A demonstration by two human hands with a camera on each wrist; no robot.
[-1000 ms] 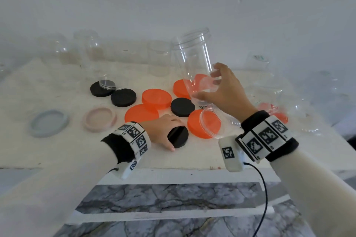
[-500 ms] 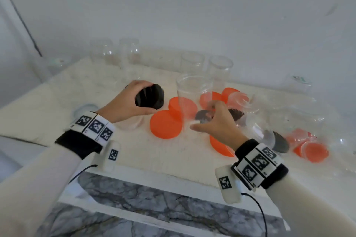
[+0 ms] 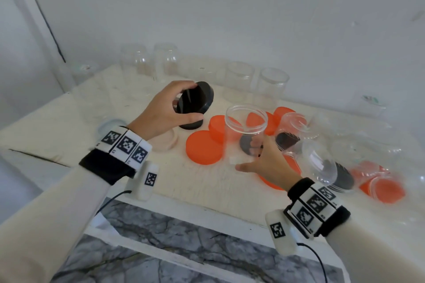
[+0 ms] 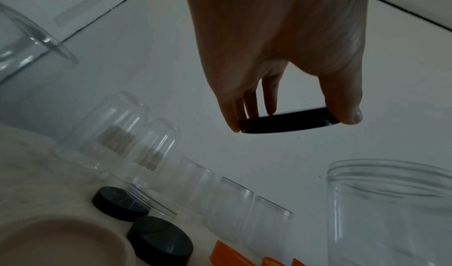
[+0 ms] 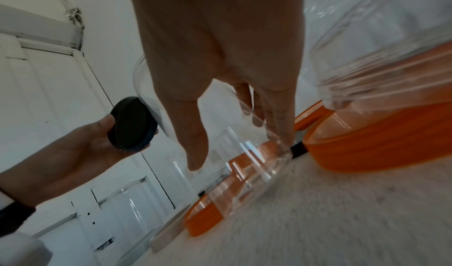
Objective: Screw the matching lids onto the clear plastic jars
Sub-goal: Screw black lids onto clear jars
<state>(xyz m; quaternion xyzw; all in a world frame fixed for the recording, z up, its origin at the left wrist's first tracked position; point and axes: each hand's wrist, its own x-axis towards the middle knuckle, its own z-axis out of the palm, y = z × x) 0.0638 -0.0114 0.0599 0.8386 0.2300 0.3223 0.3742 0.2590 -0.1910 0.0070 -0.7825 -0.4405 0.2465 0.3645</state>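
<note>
A black lid (image 3: 195, 98) is pinched by its rim between the thumb and fingers of the left hand (image 3: 161, 112), held tilted in the air above the table (image 3: 184, 181). An upright open clear jar (image 3: 245, 131) standing on the table is grasped low on its wall by the right hand (image 3: 264, 163), fingers wrapped behind and thumb spread in front. The lid is held up and to the left of the jar's mouth, apart from it. Orange lids (image 3: 203, 150) lie just beside the right hand.

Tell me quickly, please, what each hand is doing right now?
Left hand: pinching a black lid by its rim, raised off the table.
Right hand: fingers and thumb around the base of the upright clear jar.
</note>
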